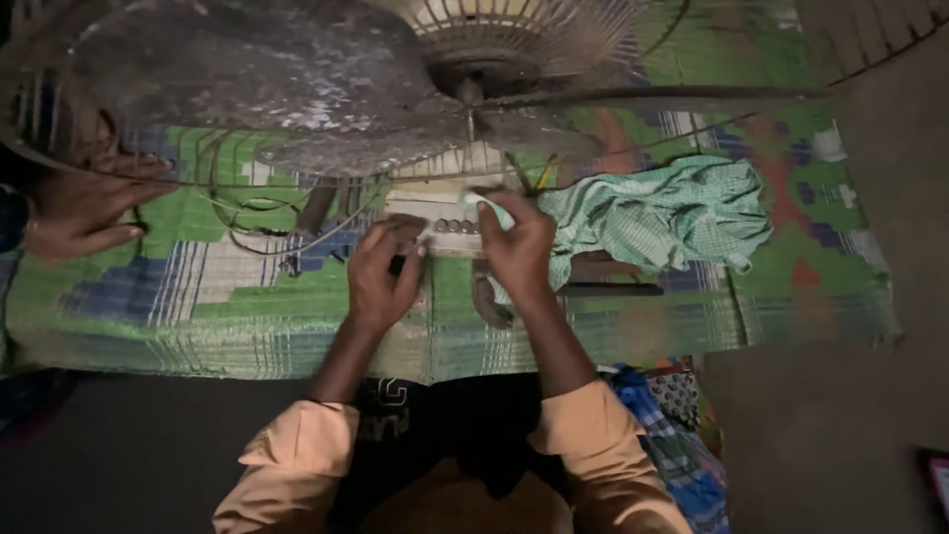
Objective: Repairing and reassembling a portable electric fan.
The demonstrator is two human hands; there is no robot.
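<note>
Head cam: both hands [450, 262] pinch white switch box [450, 222], grip closed, box betw. fingertips.

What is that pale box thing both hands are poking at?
Find the big dusty fan lying over the woven mat. Just below its hub sits a pale flat panel, touched by the left hand and right hand. Only it carries a row of small round knobs.
</note>
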